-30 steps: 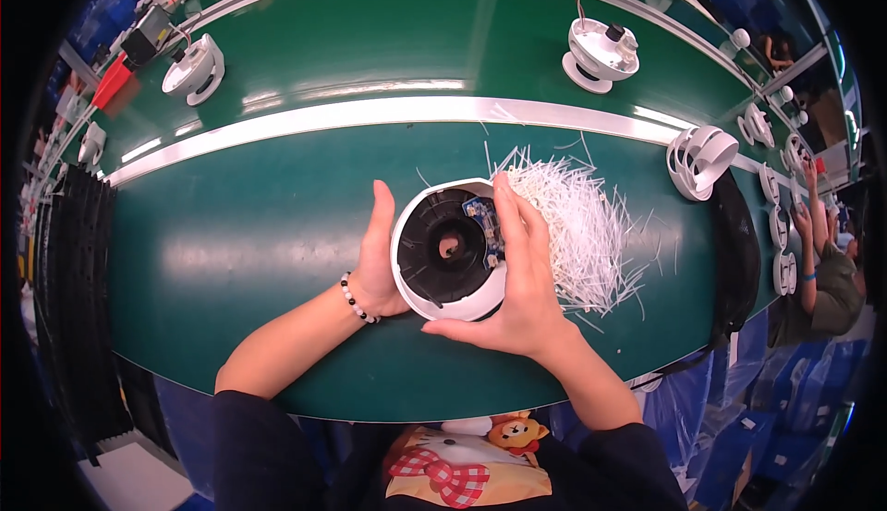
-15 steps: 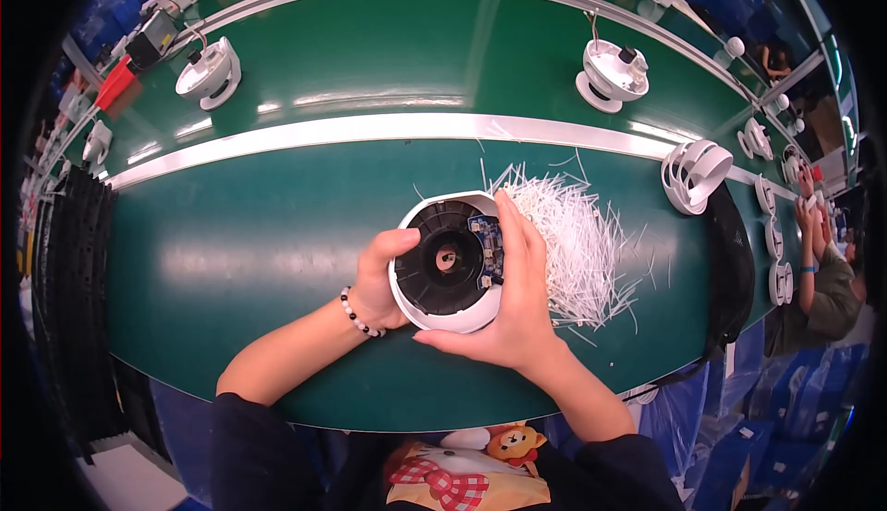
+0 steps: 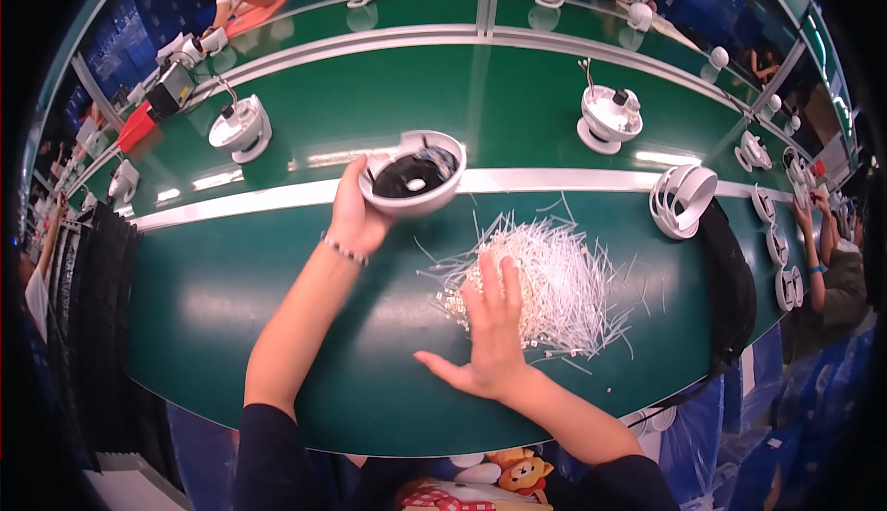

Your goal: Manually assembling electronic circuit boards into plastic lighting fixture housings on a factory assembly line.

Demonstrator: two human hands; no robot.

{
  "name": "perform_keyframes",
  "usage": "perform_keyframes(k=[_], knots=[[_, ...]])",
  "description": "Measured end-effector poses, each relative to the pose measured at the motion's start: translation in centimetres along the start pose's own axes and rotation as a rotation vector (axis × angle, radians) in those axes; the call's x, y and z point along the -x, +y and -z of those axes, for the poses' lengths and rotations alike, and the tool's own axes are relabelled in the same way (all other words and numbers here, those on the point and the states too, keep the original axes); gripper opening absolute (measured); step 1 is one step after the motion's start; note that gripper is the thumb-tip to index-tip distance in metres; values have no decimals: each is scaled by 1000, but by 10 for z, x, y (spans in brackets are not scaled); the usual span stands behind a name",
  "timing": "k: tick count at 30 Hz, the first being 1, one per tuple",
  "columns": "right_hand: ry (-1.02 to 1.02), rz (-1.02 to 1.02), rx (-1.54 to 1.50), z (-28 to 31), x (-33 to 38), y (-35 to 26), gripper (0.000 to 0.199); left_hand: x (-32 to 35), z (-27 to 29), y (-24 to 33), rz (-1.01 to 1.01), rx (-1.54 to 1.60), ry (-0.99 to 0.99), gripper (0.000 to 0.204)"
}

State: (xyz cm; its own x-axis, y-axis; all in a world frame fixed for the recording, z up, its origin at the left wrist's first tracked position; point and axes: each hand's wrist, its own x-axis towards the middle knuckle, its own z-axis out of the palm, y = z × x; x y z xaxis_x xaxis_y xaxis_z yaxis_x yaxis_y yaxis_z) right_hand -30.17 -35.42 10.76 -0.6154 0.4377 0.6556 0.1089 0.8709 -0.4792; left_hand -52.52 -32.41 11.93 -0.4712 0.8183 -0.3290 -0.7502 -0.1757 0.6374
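Note:
My left hand (image 3: 356, 213) grips a round white plastic housing (image 3: 420, 204) by its left side, held up by the white strip across the bench. Inside the housing sits a black part with a light opening at its middle; a bluish piece shows at its upper edge. The housing is tilted, with its open side facing up and toward me. My right hand (image 3: 492, 340) is empty, its fingers spread over the left side of a heap of thin white leads (image 3: 573, 280). Many small cream-coloured ends show in this heap. Whether the fingertips touch the leads, I cannot tell.
White device bases with wires, one on the left (image 3: 242, 127) and one on the right (image 3: 614, 118), stand on the green belt (image 3: 370, 86). White rings (image 3: 679, 201) are stacked at the right beside a black bag (image 3: 730, 280). People work beyond the belt and at the right.
My right hand has let go of the housing and moved over the heap's left side. The left hand has carried the housing up and away, tilting it. The view has shifted upward.

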Motion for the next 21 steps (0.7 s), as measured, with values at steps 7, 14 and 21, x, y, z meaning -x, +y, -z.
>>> perform_keyframes(k=[7, 14, 21], knots=[[-221, 64, 6, -5, 11, -18, 67, -117, 35, 24, -256, -66, 123, 46], [-307, 73, -49, 0, 9, -13, 50, -119, 36, 10, -1022, -983, 685, 36], [-304, 136, -121, -5, 10, -18, 46, -46, -23, -55, -959, -1831, -449, 35]])
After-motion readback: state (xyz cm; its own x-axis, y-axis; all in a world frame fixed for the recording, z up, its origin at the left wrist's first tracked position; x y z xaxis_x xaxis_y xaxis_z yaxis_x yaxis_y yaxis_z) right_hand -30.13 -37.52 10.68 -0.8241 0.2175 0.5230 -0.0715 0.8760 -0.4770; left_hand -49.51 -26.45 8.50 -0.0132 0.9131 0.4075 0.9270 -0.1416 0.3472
